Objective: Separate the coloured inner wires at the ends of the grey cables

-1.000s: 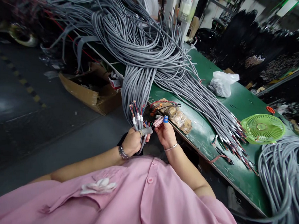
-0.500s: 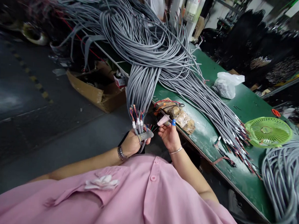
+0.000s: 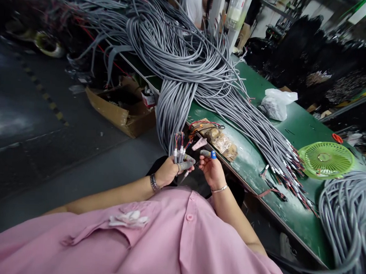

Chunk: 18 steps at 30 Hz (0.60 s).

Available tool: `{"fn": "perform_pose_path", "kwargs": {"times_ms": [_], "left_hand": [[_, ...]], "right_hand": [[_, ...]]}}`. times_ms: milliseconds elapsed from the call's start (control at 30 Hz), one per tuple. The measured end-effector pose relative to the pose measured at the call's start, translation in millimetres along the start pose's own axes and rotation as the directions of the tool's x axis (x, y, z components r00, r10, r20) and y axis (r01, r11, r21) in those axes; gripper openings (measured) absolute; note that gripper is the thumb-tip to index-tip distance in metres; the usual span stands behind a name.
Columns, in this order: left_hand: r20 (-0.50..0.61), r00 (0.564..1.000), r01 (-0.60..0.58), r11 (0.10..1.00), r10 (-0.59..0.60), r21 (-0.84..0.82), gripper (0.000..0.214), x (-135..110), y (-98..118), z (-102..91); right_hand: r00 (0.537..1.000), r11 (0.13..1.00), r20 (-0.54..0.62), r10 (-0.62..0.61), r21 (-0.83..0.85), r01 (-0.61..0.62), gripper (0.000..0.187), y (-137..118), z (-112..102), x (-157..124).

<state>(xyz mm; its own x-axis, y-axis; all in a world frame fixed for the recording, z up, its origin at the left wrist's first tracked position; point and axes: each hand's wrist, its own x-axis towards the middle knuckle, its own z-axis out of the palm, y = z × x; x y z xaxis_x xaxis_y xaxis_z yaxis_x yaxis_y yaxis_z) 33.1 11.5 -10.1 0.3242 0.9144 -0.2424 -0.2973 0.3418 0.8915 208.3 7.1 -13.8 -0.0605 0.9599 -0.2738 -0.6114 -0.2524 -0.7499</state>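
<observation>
My left hand is closed around a bundle of grey cables, whose stripped ends point upward. White bands sit below the fanned red, blue and dark wires. A grey cover wraps the thumb of this hand. To the right, my right hand is raised with its thumb up and forefinger pointing left, apart from the bundle. It has a blue cover on the thumb and a grey one on the forefinger; I see nothing in it. A pink, clip-like piece lies just beyond the fingers, at the table edge.
Many grey cables are heaped on the green table. A wrapped brown block lies near its edge. Farther right are a plastic bag and a green fan. A cardboard box stands on the floor. Behind the table is another person.
My left hand has moved slightly right with the cable bundle, which now stands more upright. My right hand has shifted a little right and down, away from the pink piece.
</observation>
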Motion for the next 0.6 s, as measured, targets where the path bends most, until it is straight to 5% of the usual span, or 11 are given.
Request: {"fn": "perform_pose_path", "kwargs": {"times_ms": [233,600], "left_hand": [[0.008,0.998,-0.055,0.979,0.058,-0.196,0.029,-6.1,9.6,-10.3],[0.045,0.995,-0.074,0.936,0.095,-0.343,0.040,-29.9,3.0,-34.9]], "right_hand": [[0.994,0.987,-0.060,-0.088,-0.141,0.079,0.029,-11.4,-21.1,-25.5],[0.998,0.978,-0.051,-0.031,-0.208,0.020,0.028,19.9,-31.8,-42.7]]}}
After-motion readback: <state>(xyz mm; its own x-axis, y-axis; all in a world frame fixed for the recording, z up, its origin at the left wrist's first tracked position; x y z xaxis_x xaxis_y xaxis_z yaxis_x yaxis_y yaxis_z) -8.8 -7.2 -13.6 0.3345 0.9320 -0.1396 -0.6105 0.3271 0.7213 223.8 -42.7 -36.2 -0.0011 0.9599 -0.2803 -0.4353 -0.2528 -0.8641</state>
